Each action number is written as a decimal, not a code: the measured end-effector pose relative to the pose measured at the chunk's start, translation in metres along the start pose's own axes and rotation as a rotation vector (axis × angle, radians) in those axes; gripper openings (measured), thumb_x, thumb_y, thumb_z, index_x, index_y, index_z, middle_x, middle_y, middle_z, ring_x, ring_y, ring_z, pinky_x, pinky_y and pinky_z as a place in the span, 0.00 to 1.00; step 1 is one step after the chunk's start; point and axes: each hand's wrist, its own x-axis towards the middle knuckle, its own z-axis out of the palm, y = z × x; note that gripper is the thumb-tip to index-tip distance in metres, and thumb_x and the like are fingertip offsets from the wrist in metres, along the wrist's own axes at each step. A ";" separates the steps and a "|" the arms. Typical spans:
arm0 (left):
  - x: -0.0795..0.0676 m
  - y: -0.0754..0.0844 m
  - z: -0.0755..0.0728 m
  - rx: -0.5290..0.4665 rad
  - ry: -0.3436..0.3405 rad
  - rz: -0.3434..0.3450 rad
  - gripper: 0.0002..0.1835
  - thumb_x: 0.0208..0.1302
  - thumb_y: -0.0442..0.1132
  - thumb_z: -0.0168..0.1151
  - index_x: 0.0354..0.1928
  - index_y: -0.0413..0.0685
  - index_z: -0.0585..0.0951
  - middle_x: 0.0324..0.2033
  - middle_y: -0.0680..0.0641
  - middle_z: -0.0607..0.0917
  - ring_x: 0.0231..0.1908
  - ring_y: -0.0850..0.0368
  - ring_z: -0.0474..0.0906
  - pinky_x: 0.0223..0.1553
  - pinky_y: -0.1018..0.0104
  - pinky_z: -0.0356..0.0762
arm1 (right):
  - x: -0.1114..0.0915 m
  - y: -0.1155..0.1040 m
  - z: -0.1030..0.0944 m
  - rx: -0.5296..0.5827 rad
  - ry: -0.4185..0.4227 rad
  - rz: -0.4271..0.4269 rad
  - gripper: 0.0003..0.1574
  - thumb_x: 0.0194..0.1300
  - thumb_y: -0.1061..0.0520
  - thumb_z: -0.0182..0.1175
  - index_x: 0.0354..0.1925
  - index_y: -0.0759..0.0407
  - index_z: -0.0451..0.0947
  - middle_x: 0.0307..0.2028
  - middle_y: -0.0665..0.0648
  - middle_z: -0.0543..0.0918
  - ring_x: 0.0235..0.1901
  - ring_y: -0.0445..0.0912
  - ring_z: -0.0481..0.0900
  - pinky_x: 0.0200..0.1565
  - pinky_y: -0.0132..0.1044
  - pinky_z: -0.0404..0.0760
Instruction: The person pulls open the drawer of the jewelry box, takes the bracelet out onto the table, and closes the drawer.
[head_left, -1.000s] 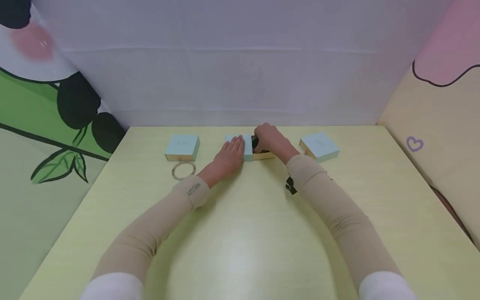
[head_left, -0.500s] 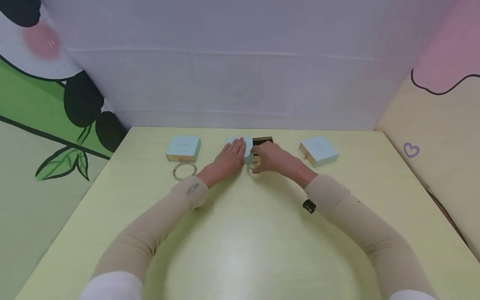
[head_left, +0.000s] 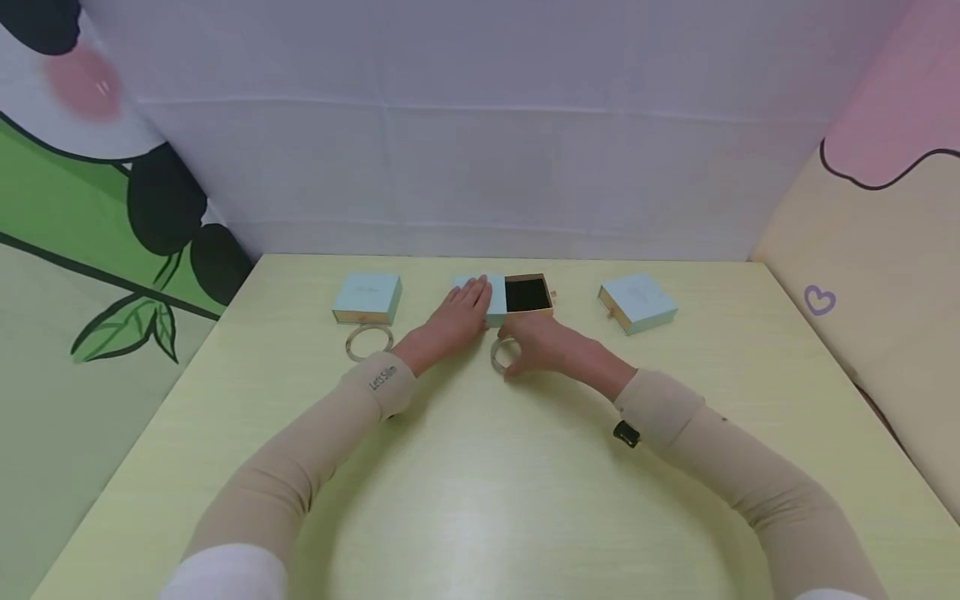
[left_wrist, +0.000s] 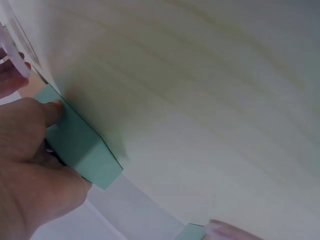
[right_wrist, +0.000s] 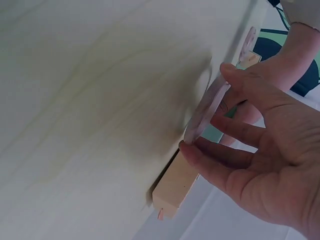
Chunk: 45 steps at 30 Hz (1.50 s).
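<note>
my left hand point(head_left: 453, 317) grips the middle box point(head_left: 497, 313); its fingers lie nearly straight and close together over the blue top, and its thumb presses on the near side; my right hand point(head_left: 536, 343) has hold of a pale ring point(right_wrist: 206, 111); the thumb is on the near edge of the ring and the fingers are bent round to the far edge, so they stand as far apart as the ring is wide; the ring is just near of the middle box, low over the table point(head_left: 465, 483); i cannot tell if it touches the table.

the tray point(right_wrist: 174, 186) of the middle box sticks out to the right; it has tan walls and a black inside, and a little tab on its right end; to the left sits the left box point(head_left: 367, 292), blue on top, with a second ring point(head_left: 349, 343) lying flat just near of it; to the right sits the right box point(head_left: 637, 300), turned a bit.

i wear tan sleeves point(head_left: 300, 450); a small black thing point(head_left: 626, 433) hangs by my right cuff; past the far edge of the table is a pale cloth wall point(head_left: 480, 167); a purple heart point(head_left: 819, 300) is on the right wall.
</note>
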 end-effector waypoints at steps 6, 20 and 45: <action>0.001 0.001 -0.002 -0.024 0.002 -0.009 0.36 0.73 0.46 0.45 0.73 0.36 0.45 0.73 0.37 0.44 0.73 0.44 0.40 0.70 0.49 0.43 | 0.000 0.000 0.004 -0.031 0.004 -0.009 0.37 0.49 0.46 0.74 0.53 0.64 0.77 0.45 0.57 0.83 0.43 0.47 0.78 0.49 0.40 0.76; 0.006 -0.002 0.005 -0.013 -0.015 -0.041 0.37 0.73 0.48 0.45 0.74 0.39 0.42 0.74 0.40 0.41 0.73 0.46 0.36 0.70 0.50 0.40 | 0.001 -0.003 0.012 -0.012 -0.027 0.045 0.35 0.51 0.45 0.72 0.55 0.59 0.77 0.40 0.55 0.83 0.34 0.44 0.72 0.42 0.38 0.76; 0.001 -0.010 0.006 -0.064 0.029 -0.010 0.37 0.73 0.48 0.47 0.74 0.40 0.45 0.74 0.41 0.44 0.73 0.46 0.38 0.69 0.44 0.41 | 0.006 -0.006 0.019 -0.050 -0.009 0.056 0.37 0.51 0.44 0.72 0.56 0.58 0.75 0.44 0.58 0.78 0.39 0.47 0.74 0.45 0.38 0.76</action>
